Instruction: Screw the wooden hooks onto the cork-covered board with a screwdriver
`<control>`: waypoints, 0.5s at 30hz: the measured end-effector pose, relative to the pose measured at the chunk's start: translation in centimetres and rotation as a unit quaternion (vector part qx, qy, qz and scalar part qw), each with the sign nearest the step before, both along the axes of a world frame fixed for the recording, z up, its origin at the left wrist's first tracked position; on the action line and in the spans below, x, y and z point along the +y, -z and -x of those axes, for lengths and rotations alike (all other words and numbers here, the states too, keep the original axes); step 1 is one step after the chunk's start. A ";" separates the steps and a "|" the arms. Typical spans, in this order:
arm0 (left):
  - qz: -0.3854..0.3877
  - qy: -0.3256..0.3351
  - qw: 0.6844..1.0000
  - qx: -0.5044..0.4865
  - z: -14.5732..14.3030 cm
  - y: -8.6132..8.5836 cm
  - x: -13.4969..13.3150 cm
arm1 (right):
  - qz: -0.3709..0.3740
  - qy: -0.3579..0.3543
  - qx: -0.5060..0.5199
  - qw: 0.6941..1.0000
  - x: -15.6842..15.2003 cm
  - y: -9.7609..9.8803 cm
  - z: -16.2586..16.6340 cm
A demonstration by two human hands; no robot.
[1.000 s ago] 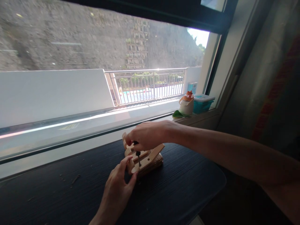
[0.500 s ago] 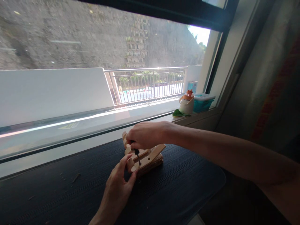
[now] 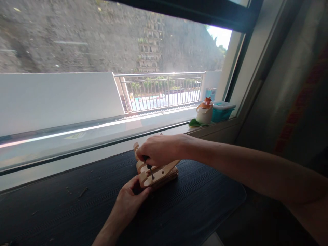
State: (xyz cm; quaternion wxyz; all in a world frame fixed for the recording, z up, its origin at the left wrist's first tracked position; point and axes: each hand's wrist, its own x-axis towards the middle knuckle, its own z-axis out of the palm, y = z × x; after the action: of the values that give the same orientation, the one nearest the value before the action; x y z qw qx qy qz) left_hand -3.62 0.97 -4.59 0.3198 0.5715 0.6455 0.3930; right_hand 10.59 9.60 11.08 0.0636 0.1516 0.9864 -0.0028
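Observation:
Wooden pieces point(image 3: 157, 175), pale and joined together, lie on the dark table near the window. One long piece has a dark round hole, and its near end is rounded. My right hand point(image 3: 158, 150) is closed around the handle of a screwdriver point(image 3: 150, 167), held upright with its shaft down on that piece. The hand hides most of the handle and the pieces behind it. At the near left end, my left hand point(image 3: 132, 196) grips the wooden assembly between thumb and fingers; some fingertips are hidden behind the wood.
The dark table point(image 3: 84, 215) has small bits of debris at left. On the window sill stand a white bottle with an orange top point(image 3: 204, 112), a teal box point(image 3: 222, 112) and a green leaf-shaped thing point(image 3: 195, 123). Window glass point(image 3: 77, 102) rises behind the table.
My left hand has shifted slightly down, its fingers now lower on the near end of the wood. My right hand has turned a little on the screwdriver handle.

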 end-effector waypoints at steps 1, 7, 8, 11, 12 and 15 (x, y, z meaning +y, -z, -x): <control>0.011 0.000 1.000 -0.020 -0.1 0.0 0.0 | 0.000 -0.001 -0.012 1.000 -0.1 -0.2 0.1; 0.014 -0.022 0.998 -0.059 -0.4 0.4 0.2 | 0.004 0.004 -0.080 0.997 -0.6 -0.9 0.4; 0.012 -0.022 0.997 -0.069 -0.5 0.5 0.3 | 0.003 0.007 -0.084 0.996 -0.5 -0.8 0.5; 0.010 -0.024 0.997 -0.076 -0.4 0.9 0.4 | 0.012 0.007 -0.068 0.998 0.0 -0.4 0.5; 0.013 -0.025 0.997 -0.067 -0.4 1.1 0.4 | 0.016 0.006 -0.058 0.998 0.1 -0.2 0.6; 0.020 -0.022 0.999 -0.045 -0.4 1.1 0.5 | 0.014 0.002 -0.045 0.999 0.5 0.1 0.7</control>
State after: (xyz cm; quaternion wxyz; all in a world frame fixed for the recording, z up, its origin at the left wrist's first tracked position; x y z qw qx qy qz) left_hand -3.19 1.46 -5.71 0.3512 0.5327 0.6501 0.4126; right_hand 9.85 10.07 11.00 0.1097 0.1524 0.9821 -0.0104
